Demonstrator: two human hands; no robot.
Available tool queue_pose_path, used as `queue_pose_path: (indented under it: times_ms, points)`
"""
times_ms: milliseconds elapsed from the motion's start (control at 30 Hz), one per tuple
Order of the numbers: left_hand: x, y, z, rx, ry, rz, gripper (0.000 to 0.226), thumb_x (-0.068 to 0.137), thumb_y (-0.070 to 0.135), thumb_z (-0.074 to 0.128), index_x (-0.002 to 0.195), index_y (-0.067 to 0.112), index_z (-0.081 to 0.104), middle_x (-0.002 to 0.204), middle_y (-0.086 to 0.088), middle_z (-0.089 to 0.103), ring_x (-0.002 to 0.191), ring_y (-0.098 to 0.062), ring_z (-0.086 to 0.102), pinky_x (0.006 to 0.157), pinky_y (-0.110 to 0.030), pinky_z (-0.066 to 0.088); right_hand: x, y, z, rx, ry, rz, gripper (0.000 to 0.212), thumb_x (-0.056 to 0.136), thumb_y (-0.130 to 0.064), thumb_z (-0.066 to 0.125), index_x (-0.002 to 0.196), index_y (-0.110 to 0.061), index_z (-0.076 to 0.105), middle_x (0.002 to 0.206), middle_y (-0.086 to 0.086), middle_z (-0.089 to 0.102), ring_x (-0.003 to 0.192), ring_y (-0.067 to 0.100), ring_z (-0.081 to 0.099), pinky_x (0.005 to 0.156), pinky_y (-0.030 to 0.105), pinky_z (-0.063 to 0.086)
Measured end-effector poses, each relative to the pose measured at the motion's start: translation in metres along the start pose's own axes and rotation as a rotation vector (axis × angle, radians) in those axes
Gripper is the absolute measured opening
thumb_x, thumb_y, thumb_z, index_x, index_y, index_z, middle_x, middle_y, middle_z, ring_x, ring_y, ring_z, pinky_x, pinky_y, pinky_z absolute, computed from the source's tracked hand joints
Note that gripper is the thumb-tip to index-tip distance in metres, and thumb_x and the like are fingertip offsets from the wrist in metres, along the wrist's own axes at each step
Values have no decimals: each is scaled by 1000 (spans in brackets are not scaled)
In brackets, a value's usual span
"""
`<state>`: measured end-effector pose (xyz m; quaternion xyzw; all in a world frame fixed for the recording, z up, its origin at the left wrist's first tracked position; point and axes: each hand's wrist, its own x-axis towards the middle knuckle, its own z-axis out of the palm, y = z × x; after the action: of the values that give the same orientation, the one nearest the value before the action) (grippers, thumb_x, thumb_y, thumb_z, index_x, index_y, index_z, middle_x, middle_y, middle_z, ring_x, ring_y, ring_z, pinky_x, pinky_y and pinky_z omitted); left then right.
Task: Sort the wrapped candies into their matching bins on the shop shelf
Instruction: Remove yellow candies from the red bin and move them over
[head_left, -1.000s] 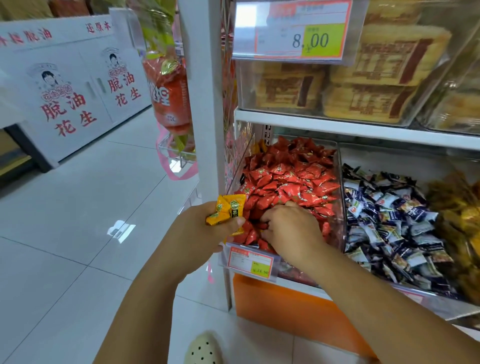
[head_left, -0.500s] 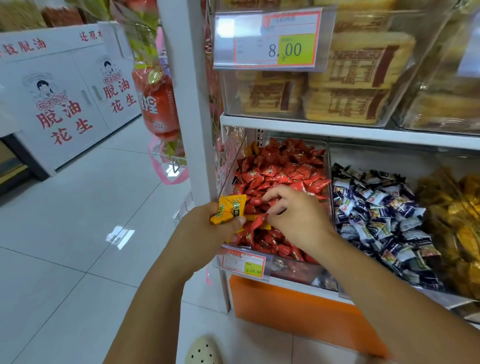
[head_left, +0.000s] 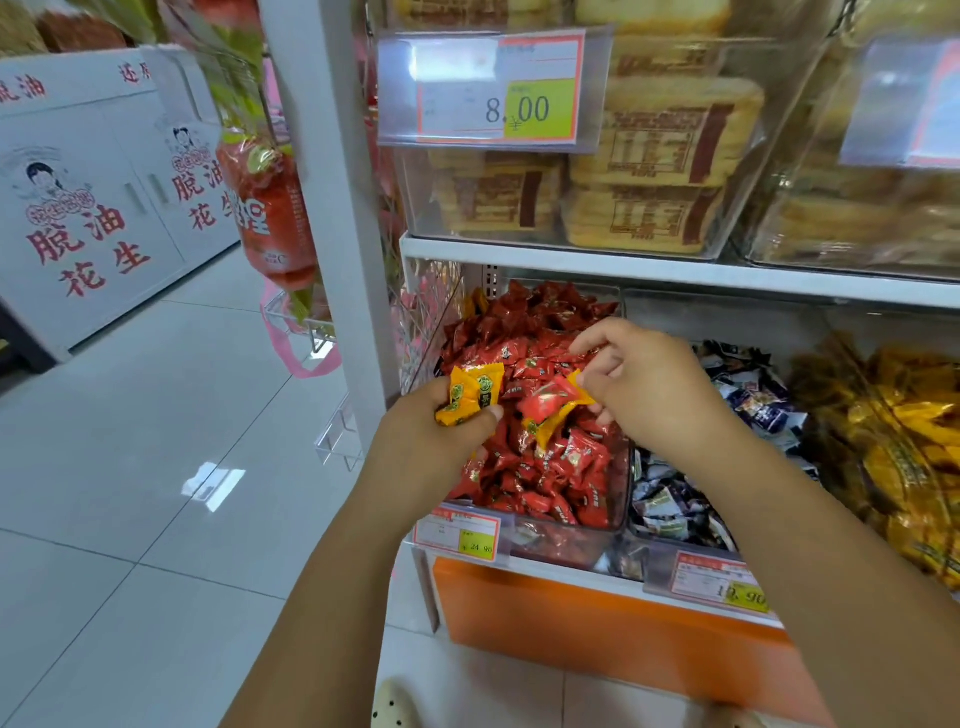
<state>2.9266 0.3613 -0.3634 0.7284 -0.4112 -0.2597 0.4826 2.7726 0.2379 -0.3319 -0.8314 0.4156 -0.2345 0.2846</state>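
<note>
A shop aisle with a pale tiled floor; a white cabinet printed with red characters stands at the left. A white shelf upright carries two levels of clear bins above an orange base panel. The upper level holds wrapped cakes behind an 8.00 price tag.

At the left end of the lower shelf, the red-candy bin is heaped with red candies. The next bin holds dark blue-and-white candies, and the one beyond holds yellow packets.

The left hand hovers at that bin's left wall, its grip closed round a small bunch of yellow candies, their long axes tilted from lower left to upper right. The right hand is over the red heap, its grip narrow, pinching a yellow candy. This candy hangs down-left from the fingers, with a red candy lying against it. Whether the red one is also held cannot be told.
</note>
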Motion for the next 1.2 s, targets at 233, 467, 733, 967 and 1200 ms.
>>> queue_pose_path:
  times_ms: [233,467,733,967,1200]
  points:
    - [4,8,5,-88,87,-35,7,87,32,66,86,25,67,69,-2,69,55,-5,61,58,-23,50,7,2,-7,330,64,192,12,92,-4,58,98,-13,63,82,9,66,46,9,62,45,20,49]
    - [1,12,3,-142,-86,23,21,81,27,74,101,24,68,88,-2,70,84,-14,67,69,-33,60,-5,-26,4,463,-52,-36,21,91,-2,59,89,-22,55,75,-1,62,57,15,65,51,20,51]
    - [-10,2,-27,-110,-85,-11,24,73,19,81,93,23,68,79,0,72,75,-15,69,64,-27,59,-12,-41,30,739,-266,-93,14,91,0,58,99,-11,55,82,10,66,62,23,68,58,26,56]
    - [-24,-9,-49,-79,-29,-39,7,79,22,75,86,21,73,77,0,74,74,-15,71,77,-36,57,-9,-15,53,-131,-579,-147,12,89,-24,66,91,-19,76,90,-12,72,75,2,65,69,18,53]
    - [-21,-6,-47,-83,18,-31,6,78,24,77,82,22,73,74,0,73,73,-16,71,80,-43,58,-11,-5,86,-169,-460,-187,13,83,-40,67,80,-32,77,71,-20,66,80,8,54,81,26,41]
